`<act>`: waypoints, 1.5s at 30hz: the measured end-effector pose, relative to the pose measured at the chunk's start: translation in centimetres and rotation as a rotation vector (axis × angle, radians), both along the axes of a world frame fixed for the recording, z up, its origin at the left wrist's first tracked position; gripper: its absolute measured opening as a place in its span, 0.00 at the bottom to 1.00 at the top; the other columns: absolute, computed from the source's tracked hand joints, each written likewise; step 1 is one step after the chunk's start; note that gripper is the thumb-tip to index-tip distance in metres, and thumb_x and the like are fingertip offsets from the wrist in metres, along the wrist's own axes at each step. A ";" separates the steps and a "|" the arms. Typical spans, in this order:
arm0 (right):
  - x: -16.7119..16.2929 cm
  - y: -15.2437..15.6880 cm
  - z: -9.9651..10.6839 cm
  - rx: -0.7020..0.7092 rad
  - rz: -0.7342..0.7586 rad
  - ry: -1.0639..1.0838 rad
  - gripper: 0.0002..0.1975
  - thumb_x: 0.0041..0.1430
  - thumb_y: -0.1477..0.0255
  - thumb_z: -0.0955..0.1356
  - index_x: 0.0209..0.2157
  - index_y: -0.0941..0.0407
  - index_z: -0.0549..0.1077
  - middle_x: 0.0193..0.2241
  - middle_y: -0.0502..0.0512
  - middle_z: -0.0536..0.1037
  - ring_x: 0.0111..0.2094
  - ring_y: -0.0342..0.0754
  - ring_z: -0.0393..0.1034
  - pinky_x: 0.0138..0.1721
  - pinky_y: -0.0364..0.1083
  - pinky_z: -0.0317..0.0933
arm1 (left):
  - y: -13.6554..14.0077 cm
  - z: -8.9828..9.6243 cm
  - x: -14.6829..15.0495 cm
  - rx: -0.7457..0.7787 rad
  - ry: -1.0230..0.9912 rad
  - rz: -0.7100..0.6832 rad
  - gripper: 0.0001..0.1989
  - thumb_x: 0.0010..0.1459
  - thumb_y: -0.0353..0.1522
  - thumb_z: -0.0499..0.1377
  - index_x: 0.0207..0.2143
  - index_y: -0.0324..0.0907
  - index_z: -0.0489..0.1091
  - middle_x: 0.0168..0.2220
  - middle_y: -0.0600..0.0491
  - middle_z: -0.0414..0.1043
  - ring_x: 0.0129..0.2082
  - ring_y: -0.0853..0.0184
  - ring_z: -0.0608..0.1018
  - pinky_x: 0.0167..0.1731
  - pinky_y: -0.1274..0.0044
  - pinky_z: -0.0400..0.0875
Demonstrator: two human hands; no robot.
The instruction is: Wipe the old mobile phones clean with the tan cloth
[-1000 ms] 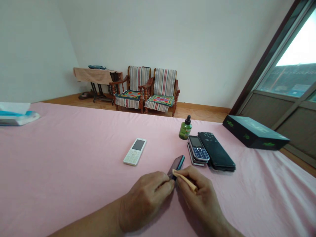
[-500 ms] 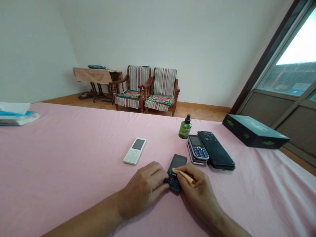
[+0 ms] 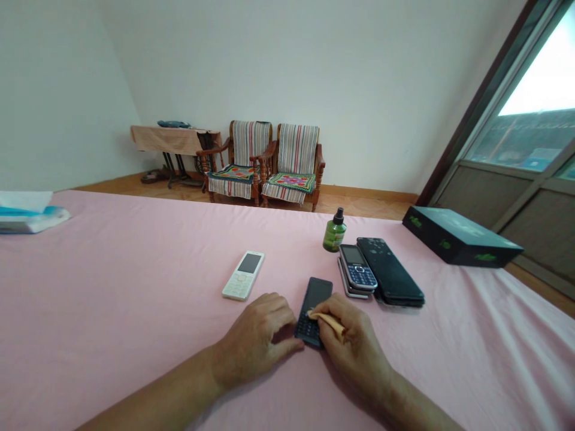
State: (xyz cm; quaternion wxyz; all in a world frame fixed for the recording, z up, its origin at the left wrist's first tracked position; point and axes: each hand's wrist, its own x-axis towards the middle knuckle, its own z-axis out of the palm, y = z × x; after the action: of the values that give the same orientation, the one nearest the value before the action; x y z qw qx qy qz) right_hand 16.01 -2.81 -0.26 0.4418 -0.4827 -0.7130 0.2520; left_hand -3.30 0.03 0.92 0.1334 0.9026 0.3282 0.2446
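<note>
A black keypad phone [image 3: 317,291] lies face up on the pink cloth. Along its left edge and lower left corner rest the fingertips and thumb of my left hand [image 3: 258,335], steadying it, with a gap between thumb and forefinger. Pinched in my right hand [image 3: 354,341] is a folded yellowish cloth [image 3: 330,321], its tip pressed on the phone between screen and keys. My right fingers cover part of the phone's right side. A white keypad phone [image 3: 244,275] lies to the left, beyond my left hand.
Right of the black phone sit stacked keypad phones [image 3: 358,270] beside a stack of large black phones [image 3: 390,272]. Behind them stands a green spray bottle [image 3: 334,233]. A black box [image 3: 462,236] is at the far right, a tissue pack [image 3: 31,218] at the far left.
The cloth tip in my right hand has shifted slightly left and down on the black phone. The phone has moved a little left and turned slightly; my left fingers have loosened at its edge.
</note>
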 end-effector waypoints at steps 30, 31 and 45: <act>0.8 1.3 -1.7 0.034 -0.041 -0.066 0.10 0.53 0.83 0.65 0.30 0.57 0.76 0.27 0.53 0.71 0.30 0.46 0.66 0.31 0.44 0.57 | 1.8 -0.9 -0.6 0.031 -0.088 -0.136 0.08 0.60 0.21 0.55 0.37 0.38 0.73 0.42 0.47 0.73 0.41 0.63 0.75 0.42 0.74 0.71; 0.8 1.1 -1.8 0.044 -0.040 -0.095 0.10 0.52 0.84 0.65 0.27 0.57 0.75 0.26 0.52 0.69 0.30 0.46 0.66 0.31 0.44 0.56 | 1.9 -1.0 -0.6 0.044 -0.087 -0.134 0.08 0.60 0.21 0.55 0.36 0.38 0.73 0.41 0.47 0.73 0.41 0.63 0.75 0.42 0.74 0.71; 1.2 -2.2 -1.1 0.178 -0.031 -0.185 0.12 0.47 0.85 0.63 0.30 0.57 0.73 0.28 0.53 0.69 0.32 0.48 0.64 0.33 0.46 0.55 | 2.7 -1.5 0.0 0.056 -0.074 -0.164 0.08 0.59 0.21 0.56 0.31 0.39 0.72 0.38 0.48 0.74 0.38 0.65 0.77 0.39 0.77 0.70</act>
State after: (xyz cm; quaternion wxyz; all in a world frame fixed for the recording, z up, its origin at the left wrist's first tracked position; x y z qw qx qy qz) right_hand 17.21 -4.97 -1.36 0.4191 -0.4737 -0.7627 0.1351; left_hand -3.33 2.75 -0.54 0.1396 0.9201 0.2412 0.2753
